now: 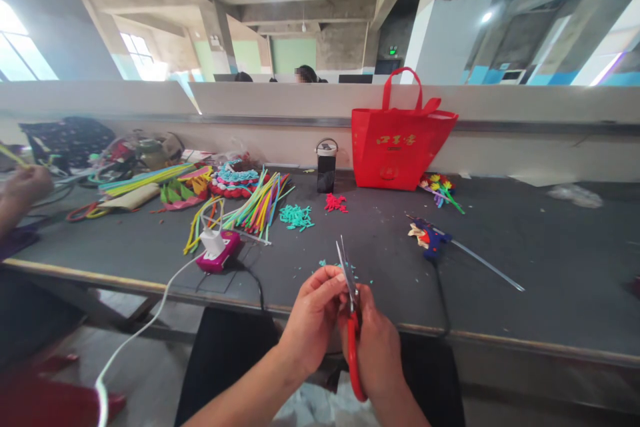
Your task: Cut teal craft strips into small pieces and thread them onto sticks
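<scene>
One right hand (376, 340) gripped scissors (354, 353); beside it, the left hand (314, 320), narrowly pinched, contents unclear, needed care near the blades (345, 270).

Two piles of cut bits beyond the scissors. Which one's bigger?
The turquoise pile, left of the red pile. It spreads visibly wider; the red one is a smaller heap. Both lie beyond the scissors.
</scene>
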The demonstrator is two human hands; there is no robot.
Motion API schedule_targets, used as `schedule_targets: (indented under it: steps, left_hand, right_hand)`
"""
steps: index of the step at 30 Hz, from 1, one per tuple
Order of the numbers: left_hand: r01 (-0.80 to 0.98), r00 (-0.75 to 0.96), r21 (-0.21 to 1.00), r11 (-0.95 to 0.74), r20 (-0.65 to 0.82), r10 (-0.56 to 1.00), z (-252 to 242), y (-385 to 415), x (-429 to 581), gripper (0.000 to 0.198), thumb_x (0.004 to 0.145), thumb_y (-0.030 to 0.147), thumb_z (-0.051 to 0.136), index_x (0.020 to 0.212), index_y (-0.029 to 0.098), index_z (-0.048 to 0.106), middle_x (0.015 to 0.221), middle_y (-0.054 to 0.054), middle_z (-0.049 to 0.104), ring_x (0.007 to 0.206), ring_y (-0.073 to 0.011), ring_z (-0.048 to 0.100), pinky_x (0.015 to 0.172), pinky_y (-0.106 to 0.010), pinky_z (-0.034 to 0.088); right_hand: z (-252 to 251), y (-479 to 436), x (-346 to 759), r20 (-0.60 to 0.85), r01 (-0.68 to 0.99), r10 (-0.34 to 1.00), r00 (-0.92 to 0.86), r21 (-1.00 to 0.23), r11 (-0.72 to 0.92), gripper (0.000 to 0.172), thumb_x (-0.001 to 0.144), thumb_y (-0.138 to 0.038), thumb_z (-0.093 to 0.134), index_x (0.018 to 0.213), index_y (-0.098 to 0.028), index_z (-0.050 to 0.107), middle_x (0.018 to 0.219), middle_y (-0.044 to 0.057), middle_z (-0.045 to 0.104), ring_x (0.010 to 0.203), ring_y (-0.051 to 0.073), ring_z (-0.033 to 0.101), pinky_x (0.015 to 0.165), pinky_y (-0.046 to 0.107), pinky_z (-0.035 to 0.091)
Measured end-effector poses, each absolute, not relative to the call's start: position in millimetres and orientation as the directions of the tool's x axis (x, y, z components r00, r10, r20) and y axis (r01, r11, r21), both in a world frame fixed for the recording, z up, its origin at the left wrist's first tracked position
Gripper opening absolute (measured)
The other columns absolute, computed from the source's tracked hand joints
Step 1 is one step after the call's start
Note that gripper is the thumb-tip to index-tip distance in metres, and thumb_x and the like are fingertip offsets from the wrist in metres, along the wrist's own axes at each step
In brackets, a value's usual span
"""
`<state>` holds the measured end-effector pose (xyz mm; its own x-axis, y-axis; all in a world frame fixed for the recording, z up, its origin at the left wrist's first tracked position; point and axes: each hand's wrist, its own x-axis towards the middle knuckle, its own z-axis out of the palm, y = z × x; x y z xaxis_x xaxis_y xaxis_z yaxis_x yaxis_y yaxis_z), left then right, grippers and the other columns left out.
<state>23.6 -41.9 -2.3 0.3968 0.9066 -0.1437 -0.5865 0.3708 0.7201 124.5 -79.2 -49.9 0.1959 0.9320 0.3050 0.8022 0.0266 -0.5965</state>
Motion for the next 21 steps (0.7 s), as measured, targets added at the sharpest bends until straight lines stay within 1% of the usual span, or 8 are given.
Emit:
schedule_targets:
  steps: [4,8,10,12,15,18,20,21]
  left_hand:
    - [-0.576,0.387,0.732,0.364,-0.148,0.91,-3,-41,24,0.012,0.076,0.022,0.069,0.076,0.015,0.06,0.065,0.001,0.053,0.059,-0.0086,0.047,0.06,-0.021,0.037]
    - [-0.585,0.372,0.74,0.331,-0.118,0.921,-4,-38,24,0.011,0.078,0.021,0.067,0.074,0.014,0.059,0.065,0.001,0.051,0.061,-0.0095,0.046,0.065,-0.023,0.038]
    - [-0.59,0.358,0.746,0.308,-0.1,0.928,-4,-37,23,0.011,0.079,0.022,0.065,0.073,0.014,0.059,0.065,0.001,0.05,0.062,-0.01,0.046,0.067,-0.024,0.039]
    - [-0.594,0.353,0.748,0.296,-0.088,0.931,-3,-36,22,0.012,0.08,0.022,0.064,0.073,0.014,0.059,0.065,0.001,0.05,0.063,-0.0103,0.046,0.068,-0.025,0.038]
    - [-0.597,0.365,0.743,0.303,-0.085,0.927,-2,-36,21,0.012,0.08,0.023,0.063,0.073,0.014,0.058,0.066,0.001,0.05,0.063,-0.0106,0.047,0.066,-0.025,0.038]
    - [-0.594,0.384,0.737,0.324,-0.094,0.918,-1,-36,20,0.013,0.079,0.024,0.063,0.072,0.015,0.058,0.065,0.001,0.05,0.062,-0.0107,0.046,0.065,-0.024,0.038]
    - [-0.578,0.398,0.747,0.328,-0.093,0.913,-1,-36,19,0.015,0.078,0.024,0.063,0.069,0.015,0.057,0.064,0.001,0.049,0.062,-0.0109,0.046,0.067,-0.025,0.039]
    - [-0.561,0.404,0.758,0.332,-0.099,0.909,-2,-36,18,0.016,0.077,0.024,0.063,0.067,0.015,0.056,0.063,0.001,0.049,0.061,-0.0109,0.045,0.067,-0.025,0.039]
  right_hand:
    - [-62,-75,127,0.323,0.801,0.922,0.211,-0.598,0.026,0.017,0.088,-0.026,0.038,0.091,-0.021,0.054,0.058,-0.001,0.064,0.05,0.019,0.065,0.045,0.024,0.033]
    - [-68,-70,132,0.266,0.713,0.933,0.241,-0.701,0.016,0.02,0.092,-0.034,0.037,0.088,-0.022,0.052,0.062,0.0,0.067,0.055,0.018,0.066,0.049,0.023,0.037]
    - [-69,-70,134,0.245,0.711,0.941,0.235,-0.703,0.006,0.019,0.092,-0.034,0.037,0.091,-0.023,0.052,0.065,0.0,0.068,0.057,0.018,0.066,0.049,0.023,0.037]
    - [-70,-72,135,0.239,0.745,0.947,0.213,-0.667,0.001,0.017,0.089,-0.031,0.039,0.096,-0.022,0.052,0.068,0.001,0.068,0.057,0.019,0.066,0.049,0.024,0.037]
    - [-69,-77,133,0.243,0.755,0.954,0.173,-0.655,0.03,0.023,0.084,-0.025,0.043,0.104,-0.02,0.052,0.072,0.002,0.069,0.061,0.021,0.067,0.052,0.024,0.039]
    - [-66,-79,131,0.224,0.676,0.958,0.178,-0.736,0.047,0.022,0.084,-0.024,0.044,0.104,-0.02,0.053,0.069,0.001,0.067,0.06,0.019,0.067,0.054,0.024,0.042]
    - [-61,-78,132,0.212,0.578,0.957,0.2,-0.814,0.06,0.017,0.087,-0.029,0.044,0.095,-0.02,0.055,0.067,0.0,0.065,0.059,0.018,0.065,0.056,0.024,0.043]
    - [-57,-77,133,0.223,0.524,0.952,0.207,-0.847,0.084,0.018,0.088,-0.032,0.043,0.092,-0.02,0.056,0.067,0.001,0.065,0.06,0.017,0.064,0.058,0.024,0.045]
